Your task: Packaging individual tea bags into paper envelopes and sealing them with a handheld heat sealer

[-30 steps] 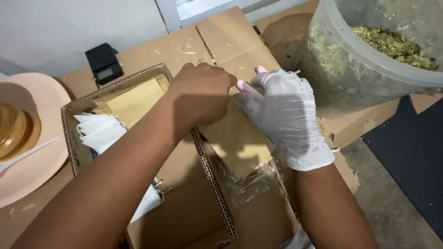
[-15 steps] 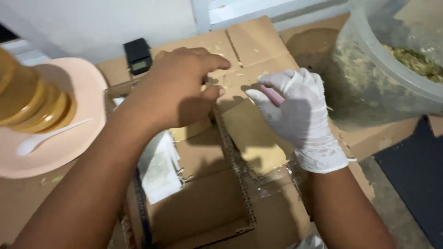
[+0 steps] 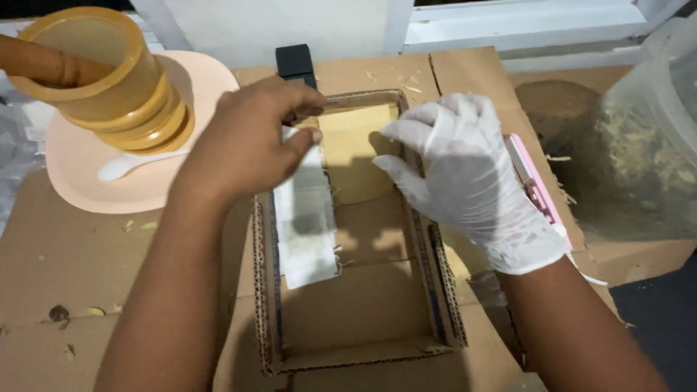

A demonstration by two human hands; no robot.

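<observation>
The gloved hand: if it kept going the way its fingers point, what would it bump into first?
Probably the bare left hand. The gloved right hand points left across the cardboard box, above the tan paper; depth is unclear.

You're working at a makeshift home packing spot, not a proper workshop. Your surface (image 3: 87, 254) is flattened cardboard laid beneath a white window frame (image 3: 508, 29). A wooden mortar (image 3: 109, 80) stands on a pink plate (image 3: 80, 174) with a white spoon (image 3: 134, 163). A large translucent tub (image 3: 646, 152) holds dried leaves, a small black scale (image 3: 295, 62) sits by the wall, and a shallow cardboard tray (image 3: 265, 290) holds white sachets (image 3: 305, 218) and tan envelopes (image 3: 359, 138).
</observation>
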